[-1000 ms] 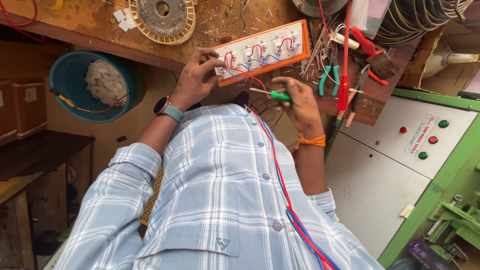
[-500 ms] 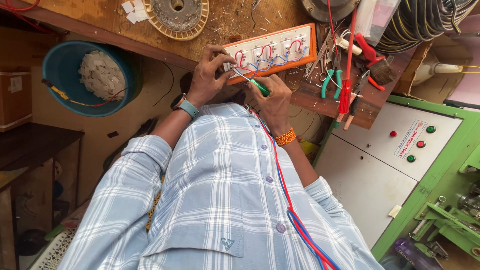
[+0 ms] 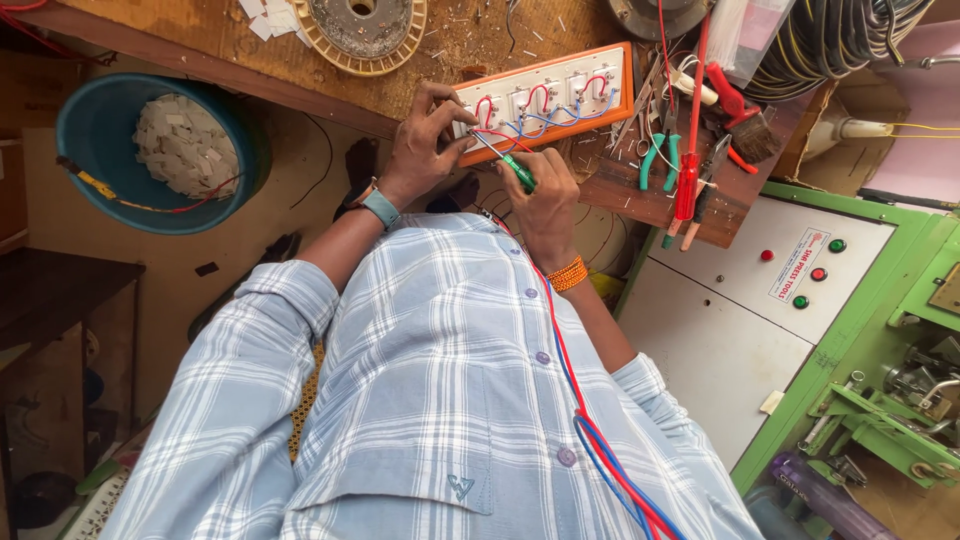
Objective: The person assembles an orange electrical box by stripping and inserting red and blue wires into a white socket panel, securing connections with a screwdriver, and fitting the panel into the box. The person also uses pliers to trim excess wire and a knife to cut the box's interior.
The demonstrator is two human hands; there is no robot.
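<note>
- Head view: an orange-framed switch board, back side up with red and blue wires looped across it, is being steadied at the near edge of the wooden workbench by the left hand, fingers closed on its left end.
- A green-handled screwdriver is being gripped in the closed right hand, tip angled toward the left terminals.
- The board is being judged light and rigid, best held by its frame; the thin wires are looking easily pulled loose.
- Pliers are lying just beside it.

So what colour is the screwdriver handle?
Green, on the screwdriver in the right hand; head view.
</note>
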